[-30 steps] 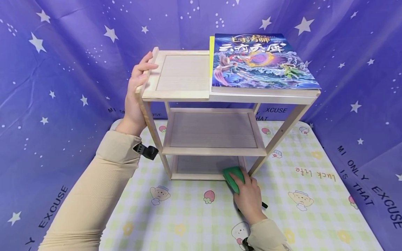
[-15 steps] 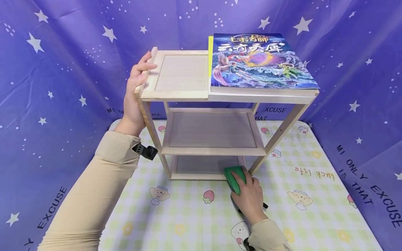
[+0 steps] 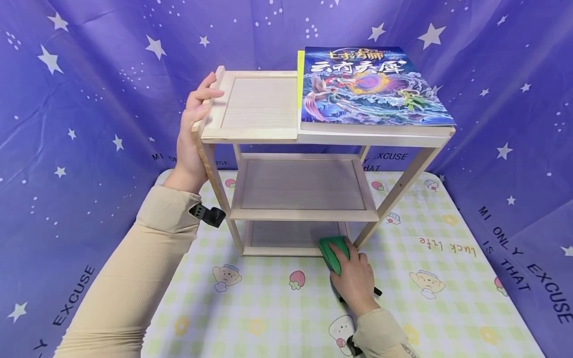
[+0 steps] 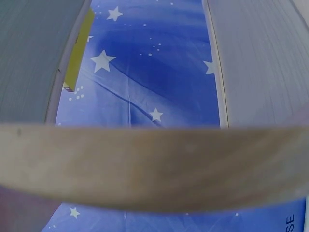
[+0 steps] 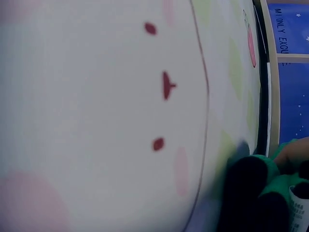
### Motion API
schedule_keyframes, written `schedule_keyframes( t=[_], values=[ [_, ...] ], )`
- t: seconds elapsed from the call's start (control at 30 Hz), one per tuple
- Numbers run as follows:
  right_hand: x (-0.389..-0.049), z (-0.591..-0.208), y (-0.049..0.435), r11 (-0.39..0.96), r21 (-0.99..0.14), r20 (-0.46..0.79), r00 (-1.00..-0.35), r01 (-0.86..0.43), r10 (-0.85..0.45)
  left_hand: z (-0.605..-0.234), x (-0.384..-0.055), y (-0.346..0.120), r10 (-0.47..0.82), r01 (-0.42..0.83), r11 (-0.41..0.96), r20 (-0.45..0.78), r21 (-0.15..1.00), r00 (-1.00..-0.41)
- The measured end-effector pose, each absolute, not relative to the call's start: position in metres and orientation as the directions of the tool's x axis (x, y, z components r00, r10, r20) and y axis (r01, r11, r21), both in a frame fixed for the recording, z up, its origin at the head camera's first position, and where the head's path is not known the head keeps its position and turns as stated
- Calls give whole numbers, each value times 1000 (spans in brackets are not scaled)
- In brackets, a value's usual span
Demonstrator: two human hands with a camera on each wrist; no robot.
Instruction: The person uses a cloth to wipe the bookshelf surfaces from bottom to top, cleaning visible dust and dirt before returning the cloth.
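Note:
A three-tier wooden shelf (image 3: 264, 134) stands on the table. My left hand (image 3: 190, 134) grips the left end of its top tier, fingers over the side rail. In the left wrist view, a wooden bar (image 4: 154, 166) crosses close in front of the camera. My right hand (image 3: 355, 278) holds a folded green cloth (image 3: 331, 254) against the front right corner of the bottom tier (image 3: 291, 233), fingers spread over it. A white label shows on the cloth in the right wrist view, where dark shadow hides part of it.
A thick book (image 3: 376, 89) with a blue illustrated cover lies on the right half of the top tier, above something with a yellow edge (image 3: 301, 79). A checked tablecloth (image 3: 277, 313) covers the table. Purple star-printed curtains (image 3: 89, 99) hang at the back and both sides.
My right hand and the green cloth have shifted very slightly right along the bottom tier's front edge. My left hand keeps its hold on the shelf; the book has not moved.

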State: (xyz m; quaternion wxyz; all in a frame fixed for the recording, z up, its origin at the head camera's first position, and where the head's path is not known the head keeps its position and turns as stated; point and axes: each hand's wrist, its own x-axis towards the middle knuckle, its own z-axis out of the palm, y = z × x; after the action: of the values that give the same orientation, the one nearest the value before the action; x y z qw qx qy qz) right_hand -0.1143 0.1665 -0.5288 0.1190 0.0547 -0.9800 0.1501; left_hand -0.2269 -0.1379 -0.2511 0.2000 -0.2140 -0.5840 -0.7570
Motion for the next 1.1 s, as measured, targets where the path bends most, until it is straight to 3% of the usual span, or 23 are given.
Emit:
schedule_keyframes(
  t=[1.1],
  values=[
    [-111, -526, 156, 947, -286, 260, -963, -148, -73, -251, -227, -136, -63, 563, -273, 569, 780, -820]
  ],
)
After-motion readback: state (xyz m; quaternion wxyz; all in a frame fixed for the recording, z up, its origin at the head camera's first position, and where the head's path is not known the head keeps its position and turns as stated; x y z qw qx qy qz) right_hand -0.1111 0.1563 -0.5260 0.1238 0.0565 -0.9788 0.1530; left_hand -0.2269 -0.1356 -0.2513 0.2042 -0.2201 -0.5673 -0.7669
